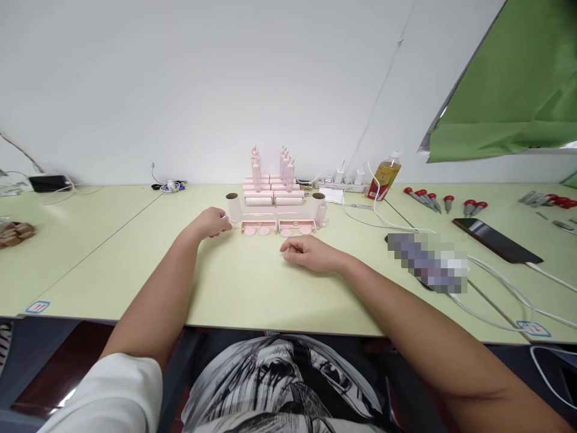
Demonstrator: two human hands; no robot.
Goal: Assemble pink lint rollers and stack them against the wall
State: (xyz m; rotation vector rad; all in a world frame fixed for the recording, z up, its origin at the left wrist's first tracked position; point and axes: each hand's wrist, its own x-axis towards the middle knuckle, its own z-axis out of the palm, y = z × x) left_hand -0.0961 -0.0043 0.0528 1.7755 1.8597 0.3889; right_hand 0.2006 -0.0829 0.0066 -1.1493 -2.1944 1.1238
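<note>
Your left hand (211,222) has its grip pinched on a small clear piece (225,218) beside a brown-lined tube (234,208). Your right hand (306,252), grip half open, is near two pink trays (265,222), contents unclear. Tabletop (252,294) runs toward you to its front edge.

Seemingly a phone (424,263), pixelated over

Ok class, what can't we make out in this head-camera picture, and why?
Head view:
Clear piece in the left hand: partly covered by that hand, too small to identify.
Palm of the right hand: hidden by the hand itself.
Pixelated object: details masked by blocks.
Bag of brown pieces: cut off by the left edge.
</note>
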